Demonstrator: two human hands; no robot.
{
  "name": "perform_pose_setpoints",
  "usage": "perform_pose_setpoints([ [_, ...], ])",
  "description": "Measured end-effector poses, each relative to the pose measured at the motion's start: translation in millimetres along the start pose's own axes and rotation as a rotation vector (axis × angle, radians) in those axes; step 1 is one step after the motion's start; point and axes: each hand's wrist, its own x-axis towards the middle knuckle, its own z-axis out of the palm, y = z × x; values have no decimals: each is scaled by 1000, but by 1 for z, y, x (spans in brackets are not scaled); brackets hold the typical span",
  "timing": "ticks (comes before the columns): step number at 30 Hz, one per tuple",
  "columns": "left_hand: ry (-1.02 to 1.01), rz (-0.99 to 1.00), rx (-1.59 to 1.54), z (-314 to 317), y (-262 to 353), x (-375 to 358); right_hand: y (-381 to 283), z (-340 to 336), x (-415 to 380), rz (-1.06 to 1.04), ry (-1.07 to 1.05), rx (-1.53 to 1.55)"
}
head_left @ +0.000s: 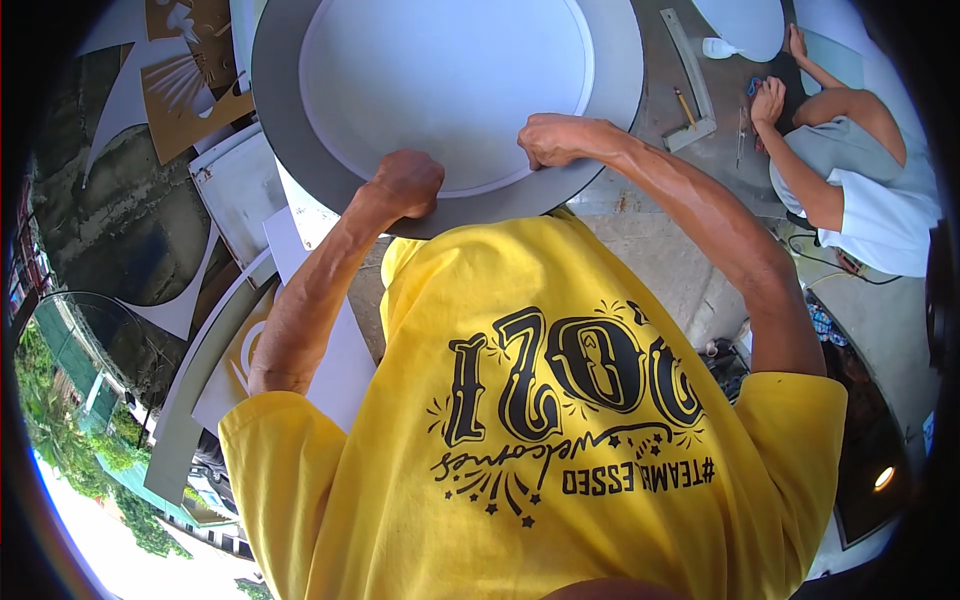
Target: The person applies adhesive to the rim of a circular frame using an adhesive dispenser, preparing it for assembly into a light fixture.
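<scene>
In front of my chest lies a large round piece with a wide flat grey border (612, 85) and a pale blue-white centre (440, 80). A thin raised white rim (480, 188) runs around that centre. My left hand (408, 183) is closed like a fist over the near left part of the rim, its fingertips hidden. Further right, my right hand (555, 142) is closed with its fingertips pinching down at the near right part of the rim. Both wrists cross the grey border.
To the right, a co-worker in a white sleeve (880, 220) sits by another pale round piece (745, 25). A metal square (690, 80), a pencil (685, 107) and a white bottle (718, 48) lie between us. Cut sheets and brown board (180, 100) are at left.
</scene>
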Motion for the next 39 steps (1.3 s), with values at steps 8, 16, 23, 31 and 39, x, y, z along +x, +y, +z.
perform_pose_setpoints([
  [8,1,7,-36,8,-9,7,-22,22,45,-46,-135,-23],
  [16,20,73,-19,5,-10,9,-58,19,62,58,-139,28],
  [23,7,52,-14,6,-11,8,-43,19,58,-73,-140,-29],
  [31,26,35,-10,9,-11,10,-32,9,34,78,-203,-31],
  [39,32,60,-61,5,-11,8,-40,6,38,102,-226,76],
])
